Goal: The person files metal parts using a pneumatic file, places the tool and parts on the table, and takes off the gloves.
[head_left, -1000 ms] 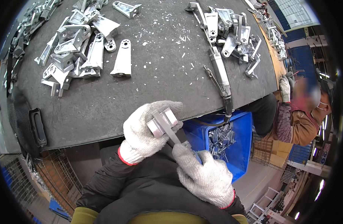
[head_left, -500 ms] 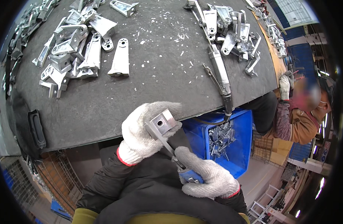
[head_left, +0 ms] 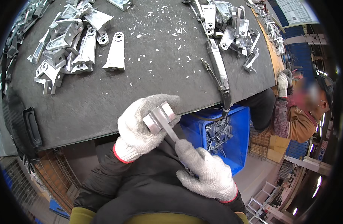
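My left hand (head_left: 139, 125), in a white knit glove, is closed around a silver cast-metal bracket (head_left: 154, 121). Its block-like end sits in my palm, and its narrow arm slants toward my right hand (head_left: 208, 168). That hand, also gloved, is closed, its index finger stretched along the lower end of the bracket's arm. Only a sliver shows of the blue-handled hand tool beneath its fingers; the tool's working end is hidden. Both hands are above my lap, just off the table's near edge.
Piled brackets (head_left: 67, 44) lie on the dark table (head_left: 104, 100) at left, more brackets (head_left: 235, 28) at right. An air tool (head_left: 217, 65) lies beside them. Below the edge stands a blue bin (head_left: 236, 149) holding metal pieces. A co-worker (head_left: 298, 115) is at right.
The bracket has turned in my left hand, so its holed face no longer shows. My right hand has rolled over, covering most of the blue-handled tool. The whole view has shifted slightly.
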Action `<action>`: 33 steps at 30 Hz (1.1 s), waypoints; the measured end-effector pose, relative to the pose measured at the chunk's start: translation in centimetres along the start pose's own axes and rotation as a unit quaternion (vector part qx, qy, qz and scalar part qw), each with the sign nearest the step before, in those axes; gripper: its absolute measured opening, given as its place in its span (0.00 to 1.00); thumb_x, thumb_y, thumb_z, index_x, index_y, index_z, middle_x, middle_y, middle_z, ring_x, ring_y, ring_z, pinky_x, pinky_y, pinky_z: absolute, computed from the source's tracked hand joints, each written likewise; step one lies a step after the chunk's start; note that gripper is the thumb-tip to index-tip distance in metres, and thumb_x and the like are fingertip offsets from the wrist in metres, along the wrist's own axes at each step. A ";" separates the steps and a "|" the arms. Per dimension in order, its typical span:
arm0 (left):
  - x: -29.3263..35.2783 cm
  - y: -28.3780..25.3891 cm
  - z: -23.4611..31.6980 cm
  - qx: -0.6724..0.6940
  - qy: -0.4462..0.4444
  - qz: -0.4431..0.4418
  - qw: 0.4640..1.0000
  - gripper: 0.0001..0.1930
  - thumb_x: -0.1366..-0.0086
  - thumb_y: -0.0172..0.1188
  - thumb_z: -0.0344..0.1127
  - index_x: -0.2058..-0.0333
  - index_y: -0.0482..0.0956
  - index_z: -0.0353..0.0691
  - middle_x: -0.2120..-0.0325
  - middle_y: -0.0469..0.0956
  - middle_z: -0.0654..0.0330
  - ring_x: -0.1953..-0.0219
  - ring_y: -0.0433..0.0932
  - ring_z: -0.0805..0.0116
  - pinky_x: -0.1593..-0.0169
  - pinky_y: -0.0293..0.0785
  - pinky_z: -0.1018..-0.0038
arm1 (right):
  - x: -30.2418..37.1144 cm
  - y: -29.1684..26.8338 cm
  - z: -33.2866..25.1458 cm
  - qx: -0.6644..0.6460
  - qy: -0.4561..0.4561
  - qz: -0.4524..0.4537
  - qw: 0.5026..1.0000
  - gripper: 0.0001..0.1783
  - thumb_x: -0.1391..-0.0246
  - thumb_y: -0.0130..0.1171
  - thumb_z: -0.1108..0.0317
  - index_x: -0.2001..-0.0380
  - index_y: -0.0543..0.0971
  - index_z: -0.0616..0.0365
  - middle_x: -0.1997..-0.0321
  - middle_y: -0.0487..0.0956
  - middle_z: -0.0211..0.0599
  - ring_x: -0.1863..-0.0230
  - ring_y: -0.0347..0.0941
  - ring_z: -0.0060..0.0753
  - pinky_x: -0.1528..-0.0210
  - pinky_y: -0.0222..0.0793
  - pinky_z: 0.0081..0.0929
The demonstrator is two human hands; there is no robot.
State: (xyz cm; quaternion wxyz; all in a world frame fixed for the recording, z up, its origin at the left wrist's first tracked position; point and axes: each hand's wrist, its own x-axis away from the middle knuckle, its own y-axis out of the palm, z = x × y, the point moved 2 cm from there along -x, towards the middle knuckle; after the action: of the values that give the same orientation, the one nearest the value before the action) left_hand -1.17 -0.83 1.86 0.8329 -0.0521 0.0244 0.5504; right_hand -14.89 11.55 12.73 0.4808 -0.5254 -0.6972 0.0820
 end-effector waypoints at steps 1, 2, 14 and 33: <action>0.0 -0.1 -0.1 -0.021 0.006 -0.003 1.000 0.20 0.46 0.77 0.30 0.54 0.85 0.38 0.64 0.86 0.59 0.65 0.86 0.66 0.59 0.82 0.74 | -0.1 0.1 0.1 -0.002 -0.006 0.004 1.000 0.37 0.50 0.73 0.64 0.36 0.75 0.57 0.61 0.81 0.47 0.66 0.83 0.48 0.65 0.78 0.36; 0.0 -0.1 -0.1 -0.032 0.017 -0.008 0.999 0.21 0.48 0.77 0.28 0.54 0.85 0.39 0.63 0.86 0.59 0.64 0.86 0.67 0.59 0.81 0.74 | -0.1 0.0 0.1 -0.027 -0.034 0.028 0.999 0.36 0.50 0.73 0.64 0.36 0.75 0.56 0.61 0.82 0.46 0.67 0.83 0.48 0.66 0.78 0.37; -1.3 0.8 0.5 -0.082 0.025 -0.012 0.996 0.24 0.52 0.75 0.30 0.53 0.84 0.46 0.64 0.86 0.62 0.64 0.85 0.62 0.58 0.81 0.72 | -0.4 -0.7 -1.0 0.321 0.024 0.110 0.940 0.36 0.52 0.67 0.66 0.37 0.77 0.29 0.66 0.81 0.38 0.76 0.79 0.42 0.76 0.78 0.38; -1.4 0.6 0.5 -0.076 0.037 -0.022 0.996 0.22 0.51 0.76 0.29 0.54 0.83 0.44 0.63 0.86 0.58 0.62 0.86 0.59 0.57 0.82 0.72 | -0.6 -1.2 -0.8 0.306 0.014 0.109 0.946 0.37 0.52 0.63 0.71 0.36 0.76 0.32 0.48 0.85 0.27 0.69 0.80 0.40 0.73 0.80 0.38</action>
State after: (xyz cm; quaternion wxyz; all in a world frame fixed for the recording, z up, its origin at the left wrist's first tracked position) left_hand -2.29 -1.78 2.44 0.8369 -0.1364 0.0120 0.5299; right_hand -15.07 10.24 13.53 0.6163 -0.4274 -0.5700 0.3358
